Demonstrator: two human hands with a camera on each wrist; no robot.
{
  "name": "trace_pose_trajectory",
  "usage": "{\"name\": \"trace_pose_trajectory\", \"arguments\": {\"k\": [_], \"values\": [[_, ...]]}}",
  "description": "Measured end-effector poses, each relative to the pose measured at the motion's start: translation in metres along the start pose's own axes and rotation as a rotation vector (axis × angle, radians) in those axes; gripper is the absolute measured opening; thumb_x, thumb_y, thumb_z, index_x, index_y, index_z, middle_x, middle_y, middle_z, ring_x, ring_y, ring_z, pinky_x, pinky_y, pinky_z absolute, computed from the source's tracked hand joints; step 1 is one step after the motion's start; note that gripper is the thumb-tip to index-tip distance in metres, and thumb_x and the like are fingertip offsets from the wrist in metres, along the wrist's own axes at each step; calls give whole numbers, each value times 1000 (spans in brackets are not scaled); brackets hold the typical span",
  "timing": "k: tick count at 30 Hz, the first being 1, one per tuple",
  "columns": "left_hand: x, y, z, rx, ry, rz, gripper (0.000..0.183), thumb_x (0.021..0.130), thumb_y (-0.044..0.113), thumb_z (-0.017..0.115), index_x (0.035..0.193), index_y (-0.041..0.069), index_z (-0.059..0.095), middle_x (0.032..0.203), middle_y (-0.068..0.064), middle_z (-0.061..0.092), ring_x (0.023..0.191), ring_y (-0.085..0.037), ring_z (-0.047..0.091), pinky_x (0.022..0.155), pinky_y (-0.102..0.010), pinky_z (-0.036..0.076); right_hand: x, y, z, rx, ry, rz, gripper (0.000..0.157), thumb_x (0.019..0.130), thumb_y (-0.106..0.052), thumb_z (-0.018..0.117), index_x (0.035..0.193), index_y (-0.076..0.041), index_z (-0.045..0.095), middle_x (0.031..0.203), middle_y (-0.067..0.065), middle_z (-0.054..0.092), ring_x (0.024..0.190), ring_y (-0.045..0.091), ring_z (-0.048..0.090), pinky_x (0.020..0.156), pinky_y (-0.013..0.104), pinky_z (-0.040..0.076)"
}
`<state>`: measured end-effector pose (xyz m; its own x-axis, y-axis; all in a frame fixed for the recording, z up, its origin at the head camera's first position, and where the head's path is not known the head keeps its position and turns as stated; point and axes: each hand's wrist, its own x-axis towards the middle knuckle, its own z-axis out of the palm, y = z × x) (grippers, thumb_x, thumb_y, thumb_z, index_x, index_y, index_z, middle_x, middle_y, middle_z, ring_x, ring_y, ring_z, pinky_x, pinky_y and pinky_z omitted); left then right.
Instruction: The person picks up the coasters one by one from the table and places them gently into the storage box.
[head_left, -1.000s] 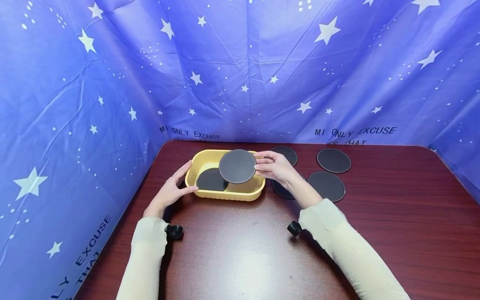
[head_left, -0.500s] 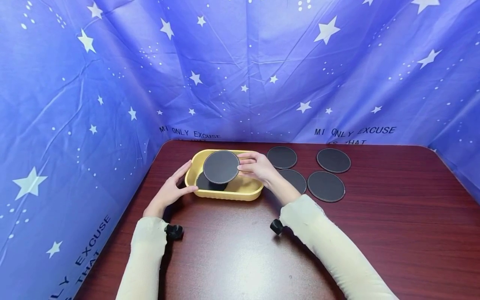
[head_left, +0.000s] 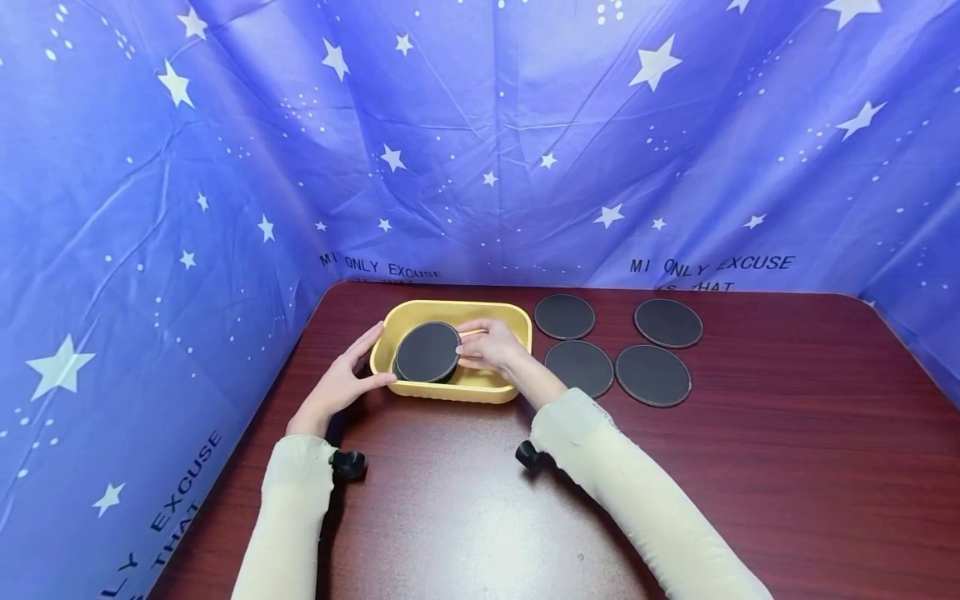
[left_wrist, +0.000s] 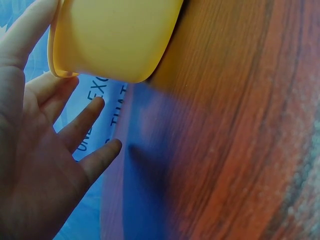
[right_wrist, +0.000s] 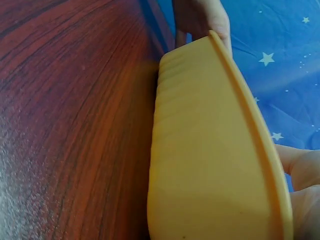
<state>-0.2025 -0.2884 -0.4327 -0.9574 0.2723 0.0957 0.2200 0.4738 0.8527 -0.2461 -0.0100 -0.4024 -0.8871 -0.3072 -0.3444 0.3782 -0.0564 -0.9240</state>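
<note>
A yellow oblong plastic container [head_left: 491, 390] stands on the table in the head view. My right hand [head_left: 495, 346] reaches inside it and pinches a round black coaster [head_left: 427, 352] by its right edge. That coaster lies low in the left half, over another coaster that is almost fully hidden beneath it. With fingers spread and fairly straight, my left hand [head_left: 341, 379] touches the container's left end, its thumb and forefinger at the rim. The left wrist view shows that hand [left_wrist: 45, 145] beside the container's outer wall. In the right wrist view the container wall [right_wrist: 205, 140] hides most of the right hand.
Right of the container, several black coasters lie flat: one at the back [head_left: 564, 317], one in front of it [head_left: 581, 367], and two further right [head_left: 667, 322] [head_left: 652, 375]. A blue starry cloth [head_left: 480, 150] hangs behind the dark red table [head_left: 787, 442].
My right hand has carried the coaster leftward and down into the container, over the coaster there. The left hand has stayed at the container's left end.
</note>
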Motion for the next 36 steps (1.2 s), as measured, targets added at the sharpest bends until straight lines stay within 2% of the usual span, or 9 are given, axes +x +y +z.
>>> {"name": "trace_pose_trajectory", "arguments": {"k": [8,12,15,19,22,27,31,36], "values": [[1,-2,0,1,8,-12,88,86,8,77,159,13,27,167,-7,21,154,-30,19,124,-55,21,7,8,6,-110,4,3,45,85,19,60,128,9,55,91,10,57,66,12,62,78,33,63],[1,-1,0,-13,7,-12,89,86,6,77,158,11,26,167,-9,20,154,-31,19,124,-55,21,6,9,7,-147,3,2,45,86,19,60,129,9,55,93,11,59,66,12,61,80,33,62],[1,-1,0,0,6,-10,88,86,8,77,159,12,26,167,-7,21,154,-30,20,124,-54,22,6,9,7,-162,-23,19,46,87,17,59,132,10,54,102,15,61,70,12,62,84,32,61],[1,0,0,14,3,-9,87,87,11,77,159,15,27,167,-6,22,154,-30,21,124,-54,22,5,10,6,-169,-60,50,46,89,12,60,135,11,52,114,19,61,81,13,63,97,35,56],[0,1,0,6,1,-8,87,87,12,77,159,15,28,167,-6,22,154,-31,21,123,-54,22,4,10,6,-175,-68,66,44,91,9,60,135,11,52,111,15,60,87,14,63,104,38,53],[1,2,0,-2,-3,-4,87,87,12,77,159,14,27,167,-7,22,154,-32,20,123,-55,21,2,9,5,-232,-60,71,35,95,2,60,129,9,59,104,8,62,90,13,60,102,37,54],[0,1,0,3,-4,0,87,87,12,77,159,14,27,167,-7,21,154,-32,21,123,-55,21,1,9,5,-250,-72,84,32,96,-2,60,126,10,62,115,14,66,93,14,62,101,34,54],[0,0,0,6,-1,5,87,87,11,77,159,14,27,167,-7,22,152,-33,24,123,-55,23,-2,7,3,-247,-94,89,37,98,-5,59,132,7,58,134,21,61,110,22,65,103,37,53]]}}
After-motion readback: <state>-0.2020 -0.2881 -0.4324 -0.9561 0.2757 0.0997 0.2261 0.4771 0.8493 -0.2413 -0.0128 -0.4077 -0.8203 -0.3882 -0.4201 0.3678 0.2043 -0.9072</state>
